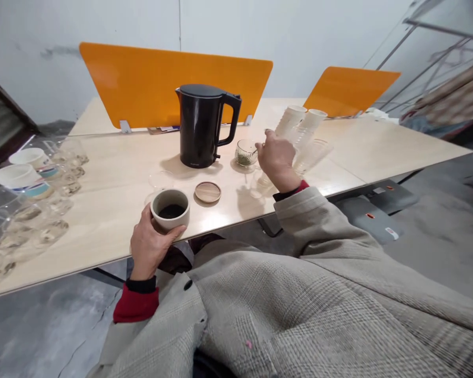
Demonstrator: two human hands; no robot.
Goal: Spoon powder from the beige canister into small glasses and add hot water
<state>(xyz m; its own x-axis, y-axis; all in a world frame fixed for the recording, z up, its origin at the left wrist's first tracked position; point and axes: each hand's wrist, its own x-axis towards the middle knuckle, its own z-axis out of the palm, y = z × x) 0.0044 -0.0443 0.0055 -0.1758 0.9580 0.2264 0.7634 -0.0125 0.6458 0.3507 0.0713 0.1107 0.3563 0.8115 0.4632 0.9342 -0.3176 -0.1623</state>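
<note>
here, one cup (181, 217), seemingly part-filled already, was gripped by the left hand (150, 242) at the edge of the table (102, 197), while green leaves (243, 159) still lay in one glass (244, 146) near the kettle (199, 126), the right hand (276, 157) half curled beside that glass, any grip untellable.

One black kettle (199, 126), one round wooden disc (207, 192) and one small glass bowl (242, 149) are resting on the desk (118, 194); one ceramic cup (170, 198) is showing at its near edge. Two orange panels (153, 84) are standing. Two patterned paper cups (18, 178) are showing among clear cups (49, 231) overlapping too much to count. Two whitish cup stacks (289, 123) and two grey seats (360, 218) are showing at the right.
</note>
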